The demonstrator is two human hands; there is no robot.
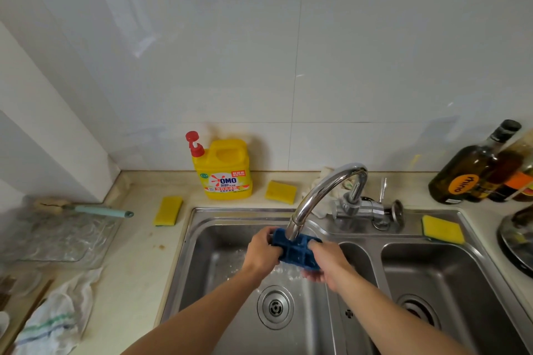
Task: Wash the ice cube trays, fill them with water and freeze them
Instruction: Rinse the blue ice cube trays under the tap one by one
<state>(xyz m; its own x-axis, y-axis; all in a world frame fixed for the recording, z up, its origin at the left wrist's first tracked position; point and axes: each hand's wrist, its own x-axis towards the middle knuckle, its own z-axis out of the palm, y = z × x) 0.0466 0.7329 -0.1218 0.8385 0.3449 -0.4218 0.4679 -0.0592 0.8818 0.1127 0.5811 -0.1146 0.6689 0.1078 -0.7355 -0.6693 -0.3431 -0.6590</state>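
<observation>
A blue ice cube tray (pixel 297 251) is held over the left basin of the steel sink (pixel 202 253), right under the spout of the chrome faucet (pixel 326 196). My left hand (pixel 264 251) grips the tray's left end. My right hand (pixel 326 261) holds its right end from below. Water splashes show on the basin floor under the tray. Part of the tray is hidden behind the spout and my fingers.
A yellow dish soap bottle (pixel 223 171) stands at the back wall. Yellow sponges lie at the sink's left (pixel 168 210), behind it (pixel 280 192) and on its right rim (pixel 442 229). Dark bottles (pixel 473 170) stand at right. A brush (pixel 86 208), glass tray and cloth (pixel 54 314) lie at left.
</observation>
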